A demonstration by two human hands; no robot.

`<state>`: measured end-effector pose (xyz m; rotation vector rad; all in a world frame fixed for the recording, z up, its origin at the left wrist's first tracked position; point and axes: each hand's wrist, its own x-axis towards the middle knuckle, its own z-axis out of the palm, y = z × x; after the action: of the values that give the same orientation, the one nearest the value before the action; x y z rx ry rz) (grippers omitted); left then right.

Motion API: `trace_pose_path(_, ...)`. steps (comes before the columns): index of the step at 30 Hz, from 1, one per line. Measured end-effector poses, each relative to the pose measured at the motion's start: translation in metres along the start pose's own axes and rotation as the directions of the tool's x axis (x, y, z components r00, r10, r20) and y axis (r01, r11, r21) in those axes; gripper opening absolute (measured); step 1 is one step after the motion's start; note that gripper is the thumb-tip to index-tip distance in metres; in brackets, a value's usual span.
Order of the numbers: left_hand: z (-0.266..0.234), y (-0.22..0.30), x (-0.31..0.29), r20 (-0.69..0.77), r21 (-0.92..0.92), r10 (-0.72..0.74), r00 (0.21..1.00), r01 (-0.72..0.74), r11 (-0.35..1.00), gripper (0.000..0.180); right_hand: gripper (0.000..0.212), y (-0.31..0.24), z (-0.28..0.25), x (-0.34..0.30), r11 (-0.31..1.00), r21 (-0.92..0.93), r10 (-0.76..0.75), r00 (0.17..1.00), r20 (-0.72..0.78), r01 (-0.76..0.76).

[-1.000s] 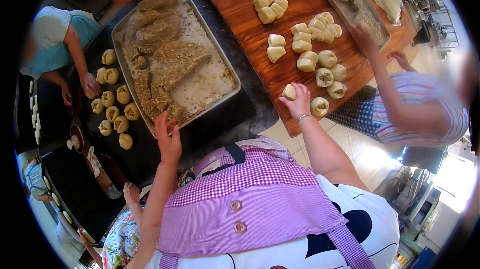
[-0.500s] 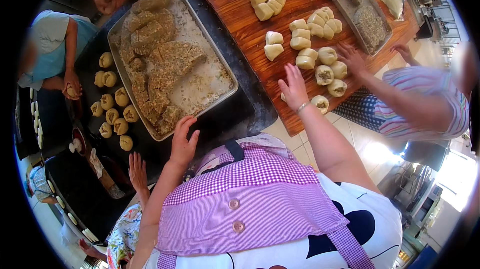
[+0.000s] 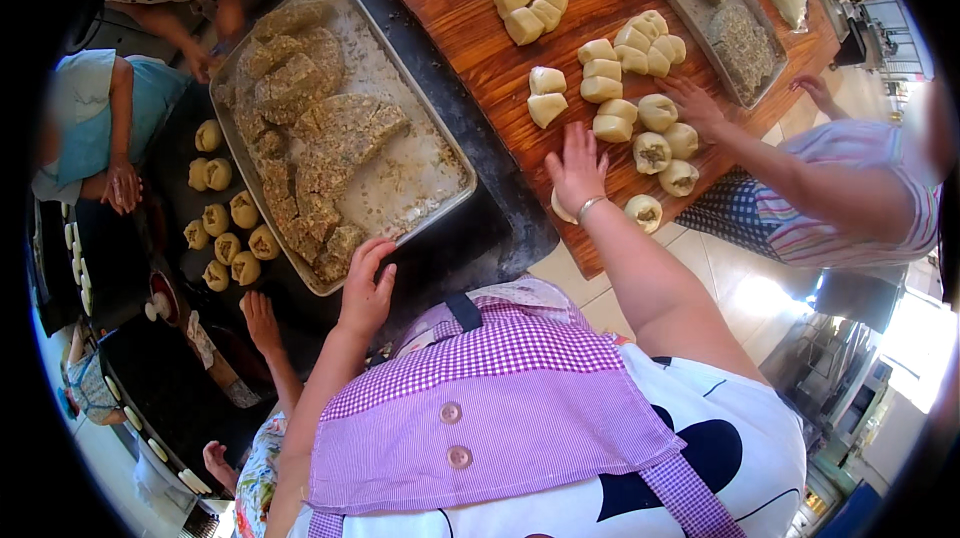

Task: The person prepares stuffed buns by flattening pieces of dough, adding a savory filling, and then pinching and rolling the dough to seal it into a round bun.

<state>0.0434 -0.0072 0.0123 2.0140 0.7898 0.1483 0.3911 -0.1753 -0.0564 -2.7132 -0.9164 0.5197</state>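
My right hand lies palm down on the wooden table, fingers a little apart. A flat pale dough piece shows at its thumb side, partly covered by the hand. Beyond the fingertips are cut dough pieces and several round buns, one with dark filling showing at its top. My left hand hovers at or touches the near corner of a metal tray; its fingers curve loosely and hold nothing. In that tray lies a thick, grey-brown chopped filling.
A co-worker's hand rests by the buns at the right. Another hand reaches in beside my left forearm, next to filled buns on the black surface. A second tray of filling stands far right. More co-workers stand at the left.
My right hand has shifted slightly left and flattened over the dough. The nearest bun on the black surface no longer shows; a co-worker's hand is there now. My left hand has barely moved.
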Motion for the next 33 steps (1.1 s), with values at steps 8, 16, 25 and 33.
trace_pose_path(8, 0.011, -0.002, -0.001, 0.121, 0.042, 0.008, 0.993, -0.013, 0.999, 0.031, 0.072, -0.004, 0.013, -0.008, 0.977, -0.165, -0.160, 0.978, -0.132, 0.138)
trace_pose_path(16, 0.022, 0.009, 0.014, 0.177, 0.095, 0.030, 0.984, -0.047, 0.994, 0.032, 0.071, -0.007, 0.001, -0.038, 0.968, -0.055, -0.246, 0.969, -0.008, 0.245)
trace_pose_path(25, 0.048, 0.010, 0.033, 0.273, -0.132, -0.056, 0.960, 0.095, 0.987, 0.043, 0.077, 0.040, 0.031, -0.053, 0.881, 0.466, 0.083, 0.939, -0.333, 0.087)
trace_pose_path(33, 0.134, 0.076, 0.113, 0.546, -0.100, 0.286, 0.787, -0.277, 0.956, 0.071, 0.072, 0.041, 0.023, -0.075, 0.841, 0.527, 0.070, 0.940, -0.333, 0.124)
